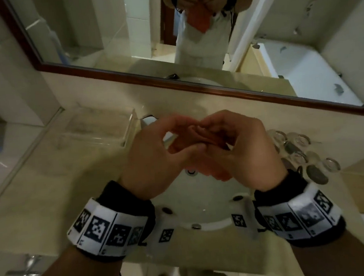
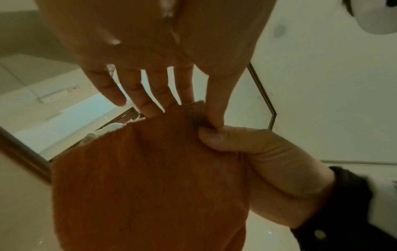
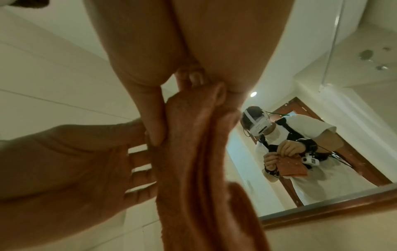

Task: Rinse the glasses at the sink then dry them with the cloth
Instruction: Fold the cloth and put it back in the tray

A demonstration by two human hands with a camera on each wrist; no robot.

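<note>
Above the sink (image 1: 204, 202), left hand (image 1: 152, 160) and right hand (image 1: 239, 152) both pinch 1 orange cloth (image 2: 150, 178).

Bathroom, round white sink (image 1: 204, 204) in a beige stone counter (image 1: 49, 193) at lower centre, wood-framed wall mirror (image 1: 122, 22) across the top, bathtub (image 1: 298, 66) reflected at upper right, pale tiled walls at left

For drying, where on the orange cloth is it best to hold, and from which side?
Probably keep the orange cloth by its top edge, where the left hand and right hand pinch it from above; the rest hangs free below, ready to wrap a glass.
</note>
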